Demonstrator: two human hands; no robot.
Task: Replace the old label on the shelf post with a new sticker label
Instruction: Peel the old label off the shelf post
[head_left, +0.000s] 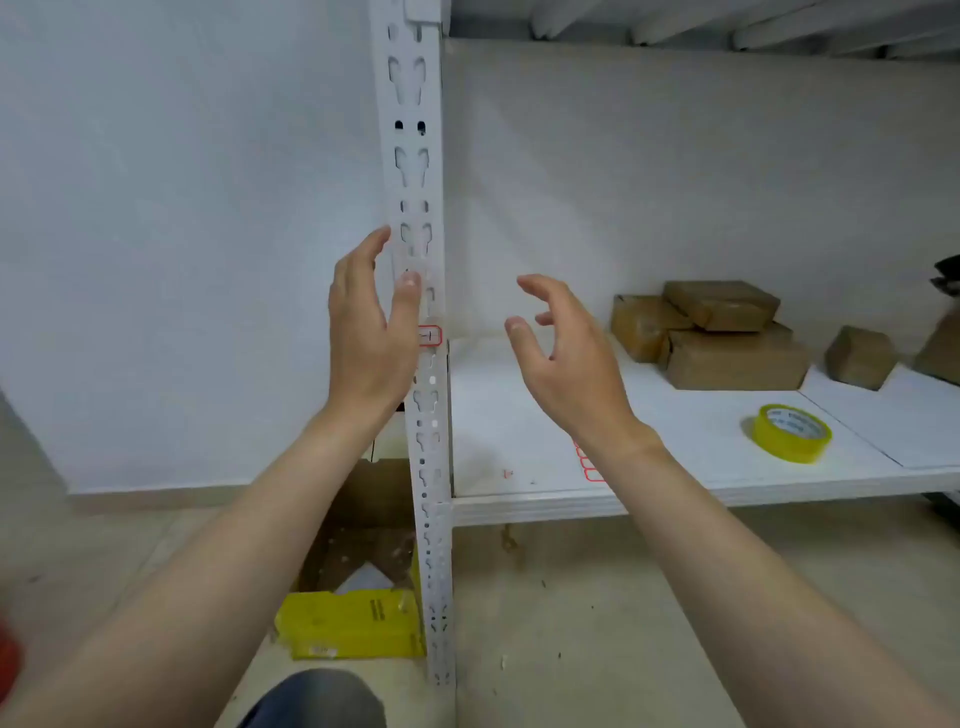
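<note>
A white perforated shelf post (415, 171) runs from top to floor in the middle of the head view. A small red-bordered white label (430, 336) is stuck on it at shelf height. My left hand (371, 332) is raised against the post's left side, fingers apart, thumb over the post just above the label and partly covering it. My right hand (563, 353) hovers to the right of the post over the shelf, fingers curled apart, holding nothing. A sheet of red-bordered stickers (587, 465) lies on the shelf, mostly hidden under my right wrist.
The white shelf board (675, 441) carries a yellow tape roll (792, 432) and several brown parcels (727, 338) at the back right. On the floor by the post's foot lie a yellow box (348, 621) and brown cardboard (363, 519). A white wall is on the left.
</note>
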